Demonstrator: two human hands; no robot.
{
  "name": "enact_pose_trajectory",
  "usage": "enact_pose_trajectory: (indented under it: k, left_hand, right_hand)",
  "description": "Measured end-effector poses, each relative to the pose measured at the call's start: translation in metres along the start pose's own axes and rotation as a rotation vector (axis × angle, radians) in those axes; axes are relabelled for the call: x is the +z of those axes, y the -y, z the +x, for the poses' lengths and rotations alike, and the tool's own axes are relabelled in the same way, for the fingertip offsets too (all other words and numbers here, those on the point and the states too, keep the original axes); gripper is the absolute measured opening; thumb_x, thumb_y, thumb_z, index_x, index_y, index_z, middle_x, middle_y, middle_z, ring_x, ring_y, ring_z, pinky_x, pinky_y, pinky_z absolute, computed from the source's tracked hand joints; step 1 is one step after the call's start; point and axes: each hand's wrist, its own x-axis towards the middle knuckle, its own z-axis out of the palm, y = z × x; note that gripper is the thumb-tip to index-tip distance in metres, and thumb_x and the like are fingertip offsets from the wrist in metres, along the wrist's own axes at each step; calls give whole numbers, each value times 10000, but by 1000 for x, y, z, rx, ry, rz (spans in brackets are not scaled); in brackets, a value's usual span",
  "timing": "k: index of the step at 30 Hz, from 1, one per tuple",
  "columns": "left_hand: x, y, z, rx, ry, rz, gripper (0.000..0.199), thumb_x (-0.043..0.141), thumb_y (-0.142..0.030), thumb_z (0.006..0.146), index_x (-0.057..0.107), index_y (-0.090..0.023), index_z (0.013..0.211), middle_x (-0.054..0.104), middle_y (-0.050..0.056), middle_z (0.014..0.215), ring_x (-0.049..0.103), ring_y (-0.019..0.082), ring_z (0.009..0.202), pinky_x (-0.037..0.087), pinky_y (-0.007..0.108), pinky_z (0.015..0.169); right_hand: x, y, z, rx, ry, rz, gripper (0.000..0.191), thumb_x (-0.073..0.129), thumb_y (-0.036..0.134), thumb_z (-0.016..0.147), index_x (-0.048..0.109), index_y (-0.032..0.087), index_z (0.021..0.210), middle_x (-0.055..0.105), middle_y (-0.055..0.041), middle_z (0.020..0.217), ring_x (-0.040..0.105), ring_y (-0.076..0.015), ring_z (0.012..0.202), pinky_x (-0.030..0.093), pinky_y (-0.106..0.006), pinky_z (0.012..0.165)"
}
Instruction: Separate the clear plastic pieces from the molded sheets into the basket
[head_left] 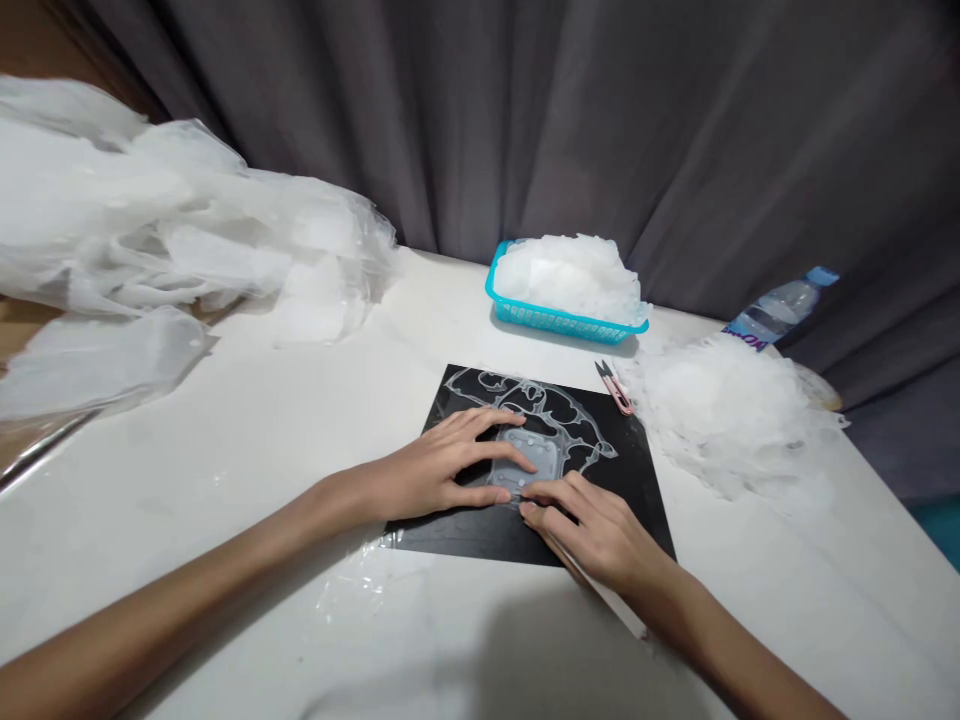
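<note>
On a black mat lies a small, translucent, rounded-square sheet piece with several pale dots on it. My left hand rests over its left side with the fingers spread, fingertips touching the piece. At its lower edge my right hand is closed in a pinch. A thin, pale stick-like tool runs out beneath that hand towards me; its tip is hidden by the fingers. Curly clear offcuts lie on the mat behind the piece.
Pink-handled thread snips lie by the mat's far right corner. Behind stands a turquoise basket heaped with white pieces. A translucent scrap pile and a tilted plastic bottle are at right. Large clear sheets fill the left.
</note>
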Motion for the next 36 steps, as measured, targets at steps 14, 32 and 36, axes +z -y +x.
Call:
enact_pose_trajectory:
  k: [14, 32, 36]
  left_hand:
    - [2, -34, -4, -324, -270, 71, 481, 670, -678, 889, 571, -208, 863, 629, 39, 925, 580, 234, 878, 460, 338, 767]
    - [15, -68, 1, -409, -317, -503, 304, 603, -362, 953, 683, -177, 725, 609, -3, 771, 553, 133, 701, 377, 248, 625]
    - [14, -55, 3, -441, -306, -520, 121, 612, -205, 783, 683, -174, 690, 604, -17, 747, 515, 121, 666, 353, 248, 619]
  right_hand:
    - [-7, 16, 15, 89, -188, -47, 235, 572, 59, 1010, 658, 139, 1214, 753, -127, 1227, 718, -228, 1066, 604, -324, 890]
    - [-22, 21, 30, 206, -395, 195, 218, 565, 28, 966, 659, 173, 1099, 776, -92, 1019, 741, -182, 937, 616, -299, 817]
    - [-46, -15, 29, 633, -512, 321, 112, 585, 169, 1003, 688, 213, 1002, 761, -58, 1055, 737, -189, 987, 600, -310, 857]
